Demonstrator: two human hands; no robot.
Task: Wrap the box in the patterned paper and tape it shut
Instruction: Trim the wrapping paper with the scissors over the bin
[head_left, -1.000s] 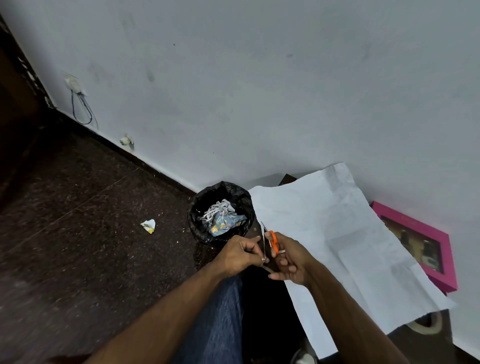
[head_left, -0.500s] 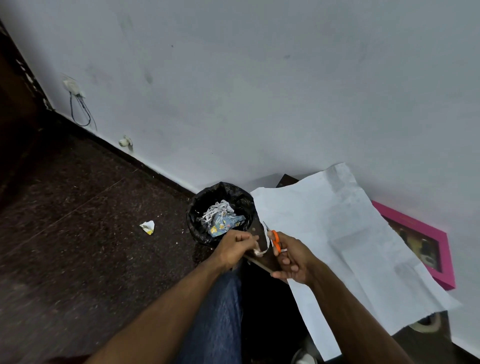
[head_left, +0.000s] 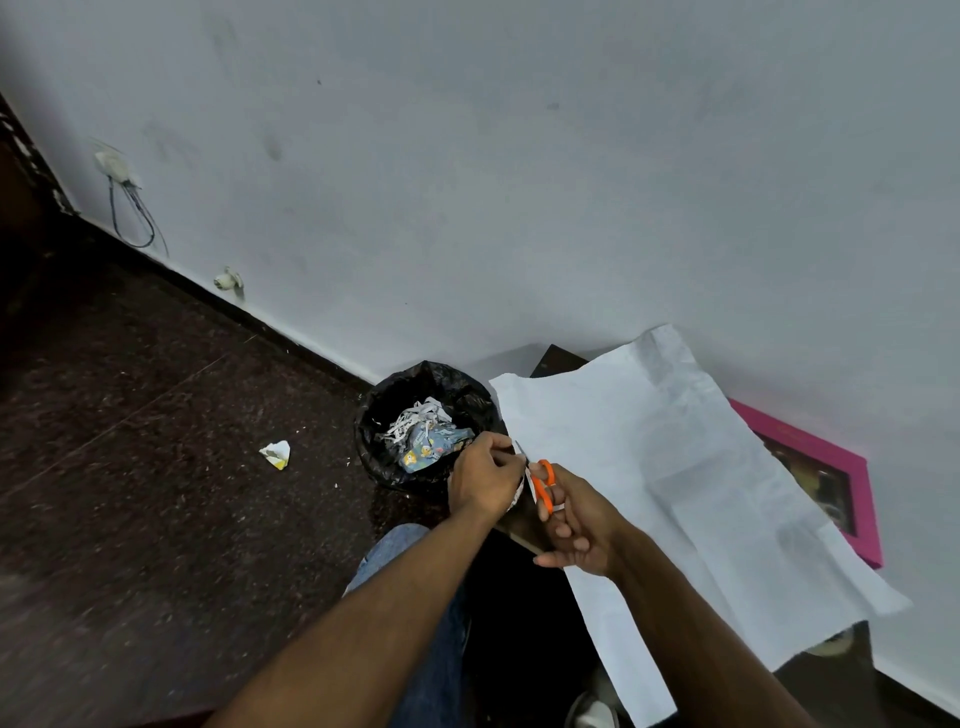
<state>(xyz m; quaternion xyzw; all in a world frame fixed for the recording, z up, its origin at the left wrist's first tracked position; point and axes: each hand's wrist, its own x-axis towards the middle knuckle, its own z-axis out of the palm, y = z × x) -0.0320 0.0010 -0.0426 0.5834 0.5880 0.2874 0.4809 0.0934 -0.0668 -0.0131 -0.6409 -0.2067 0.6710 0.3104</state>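
Left hand (head_left: 485, 480) pinching a pale strip beside the right hand (head_left: 579, 530), which grips orange-handled scissors (head_left: 540, 483).
The paper (head_left: 670, 467), creased and white side up, lies flat on the dark speckled floor (head_left: 156, 467); the pink box (head_left: 831, 467) sits against the wall, partly covered by it. The strip's material is unclear.

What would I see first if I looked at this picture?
First, the two hands in the middle: the right hand holds orange-handled scissors, and the left hand pinches something small beside the blades. To their right a big white sheet of paper lies spread out, with a bright pink box peeking out behind it by the wall. A black bin of scraps sits just beyond the hands.
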